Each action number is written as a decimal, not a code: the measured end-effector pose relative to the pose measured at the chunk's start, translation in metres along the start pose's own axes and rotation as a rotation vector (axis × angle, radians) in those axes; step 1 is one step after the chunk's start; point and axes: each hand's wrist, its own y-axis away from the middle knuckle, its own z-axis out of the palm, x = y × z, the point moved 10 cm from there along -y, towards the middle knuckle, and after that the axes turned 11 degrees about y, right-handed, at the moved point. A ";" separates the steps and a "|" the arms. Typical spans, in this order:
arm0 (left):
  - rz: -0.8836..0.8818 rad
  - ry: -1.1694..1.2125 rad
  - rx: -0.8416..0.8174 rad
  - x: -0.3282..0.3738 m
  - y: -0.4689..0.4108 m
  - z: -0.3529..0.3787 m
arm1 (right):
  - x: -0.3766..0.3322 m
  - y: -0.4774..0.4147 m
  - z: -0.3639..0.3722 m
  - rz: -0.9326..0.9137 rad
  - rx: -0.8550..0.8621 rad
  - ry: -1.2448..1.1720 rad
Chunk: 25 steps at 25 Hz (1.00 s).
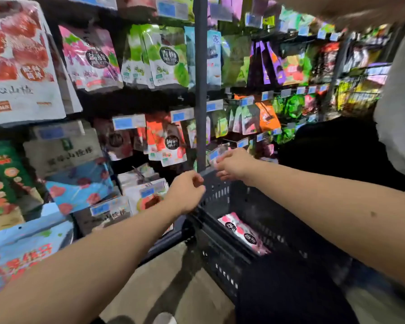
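My left hand is curled at the far left corner of a black plastic shopping basket and grips its rim. My right hand reaches over the basket's far edge, its curled fingers against a clear price tag on the shelf front. Blur hides whether it pinches anything. A pink snack packet lies flat inside the basket. Red and white snack bags hang on the shelf just left of a dark upright post.
Shelves packed with hanging snack bags fill the left and back, among them green bags and a large red-and-white bag. Another person in a light top stands close on the right. Bare floor lies below my arms.
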 end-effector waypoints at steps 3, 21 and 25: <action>0.020 -0.046 -0.098 -0.003 0.007 0.033 | 0.037 0.015 -0.006 0.062 -0.009 0.089; 0.035 -0.355 -0.724 -0.018 -0.064 0.241 | 0.275 -0.021 0.001 0.461 -0.236 0.344; 0.019 -0.530 -0.957 -0.043 -0.077 0.301 | 0.336 -0.029 0.005 0.623 -0.225 0.424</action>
